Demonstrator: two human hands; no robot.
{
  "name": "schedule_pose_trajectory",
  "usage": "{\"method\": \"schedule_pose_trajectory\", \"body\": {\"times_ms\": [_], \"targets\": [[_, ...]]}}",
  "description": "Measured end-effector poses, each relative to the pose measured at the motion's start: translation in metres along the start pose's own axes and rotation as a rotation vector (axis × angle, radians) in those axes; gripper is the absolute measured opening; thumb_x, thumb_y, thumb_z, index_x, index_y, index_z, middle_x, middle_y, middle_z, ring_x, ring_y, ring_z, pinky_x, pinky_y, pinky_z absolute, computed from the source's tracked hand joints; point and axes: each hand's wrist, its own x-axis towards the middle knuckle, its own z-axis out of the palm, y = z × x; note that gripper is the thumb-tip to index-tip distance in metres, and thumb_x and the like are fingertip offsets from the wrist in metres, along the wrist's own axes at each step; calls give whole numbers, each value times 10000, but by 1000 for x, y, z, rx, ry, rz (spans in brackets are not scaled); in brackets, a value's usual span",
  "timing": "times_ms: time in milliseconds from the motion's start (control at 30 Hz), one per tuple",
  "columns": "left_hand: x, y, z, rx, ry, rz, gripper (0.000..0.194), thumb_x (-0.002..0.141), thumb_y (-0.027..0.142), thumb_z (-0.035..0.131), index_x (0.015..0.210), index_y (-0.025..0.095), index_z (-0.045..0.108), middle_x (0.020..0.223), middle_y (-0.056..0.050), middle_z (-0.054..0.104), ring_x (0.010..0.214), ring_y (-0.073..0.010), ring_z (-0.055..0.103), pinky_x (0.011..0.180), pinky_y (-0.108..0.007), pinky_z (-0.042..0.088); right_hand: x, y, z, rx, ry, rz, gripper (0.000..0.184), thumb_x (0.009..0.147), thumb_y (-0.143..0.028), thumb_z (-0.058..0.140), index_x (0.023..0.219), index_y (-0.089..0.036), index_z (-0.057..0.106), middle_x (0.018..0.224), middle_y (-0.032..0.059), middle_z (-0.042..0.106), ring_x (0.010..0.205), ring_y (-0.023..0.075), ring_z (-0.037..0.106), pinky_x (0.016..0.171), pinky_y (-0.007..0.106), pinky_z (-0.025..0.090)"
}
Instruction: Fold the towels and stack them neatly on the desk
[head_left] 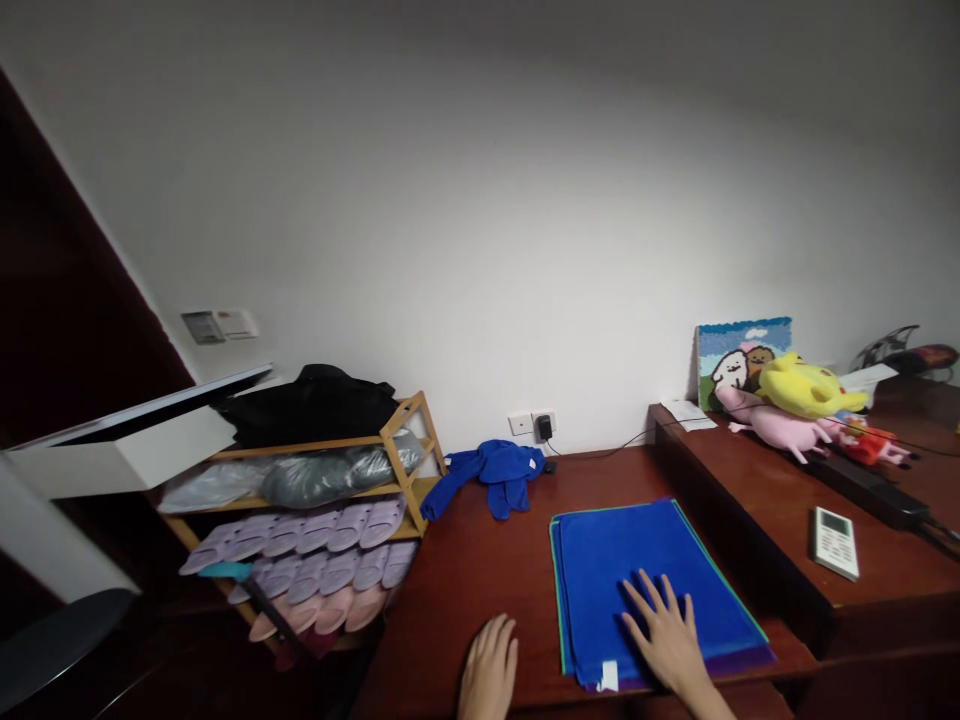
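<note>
Blue folded towels (660,570) lie stacked under the flat, spread right hand (666,640), which grips nothing; the left hand (489,672) is open and empty on the wooden desk (480,570); a crumpled blue towel (491,475) remains unfolded at 10 o'clock.

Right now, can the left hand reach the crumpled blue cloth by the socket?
Probably yes: the left hand is at the near edge of the reddish-brown wooden desk, no object between it and the crumpled blue cloth.

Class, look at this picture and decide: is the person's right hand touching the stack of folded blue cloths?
Touching. The head view shows the right hand lying on the stack of folded blue cloths, fingers spread flat on its top.
</note>
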Motion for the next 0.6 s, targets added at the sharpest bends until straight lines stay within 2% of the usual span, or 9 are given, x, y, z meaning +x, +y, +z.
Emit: {"method": "schedule_pose_trajectory", "body": {"times_ms": [100, 200, 333, 467, 600], "targets": [[15, -60, -8, 136, -79, -101, 482, 995, 327, 370, 1362, 210, 661, 1438, -67, 652, 1339, -259, 598, 1137, -473, 495, 10, -17, 22, -63, -60, 50, 592, 959, -660, 399, 1525, -485, 397, 1659, -59, 330, 1545, 405, 205, 1193, 744, 115], [27, -98, -12, 215, -167, -218, 541, 983, 337, 347, 1448, 190, 580, 1526, -71, 559, 1429, -271, 500, 1194, -514, 411, 21, -15, 41, -108, -44, 60, 602, 956, -657, 388, 1533, -488, 372, 1661, -60, 315, 1548, 404, 193, 1195, 751, 58], [30, -112, -7, 224, -237, -290, 573, 998, 374, 312, 1513, 203, 497, 1602, -49, 453, 1492, -265, 407, 1238, -519, 331, 56, -6, 51, -133, -65, 78, 603, 962, -655, 354, 1546, -508, 317, 1673, -86, 273, 1556, 396, 163, 1196, 750, 54], [26, -116, 2, 201, -246, -294, 575, 1005, 383, 297, 1530, 223, 470, 1619, -28, 425, 1506, -252, 382, 1246, -514, 320, 120, 2, 52, -163, -130, 102, 605, 974, -657, 328, 1559, -512, 275, 1689, -97, 239, 1564, 383, 134, 1206, 725, 76], [21, -129, 13, 196, -253, -299, 564, 999, 387, 312, 1510, 245, 502, 1599, -13, 460, 1490, -256, 412, 1227, -507, 359, 186, 16, 57, -183, -176, 102, 611, 975, -675, 305, 1564, -526, 250, 1698, -115, 208, 1572, 364, 106, 1216, 696, 93]]}}
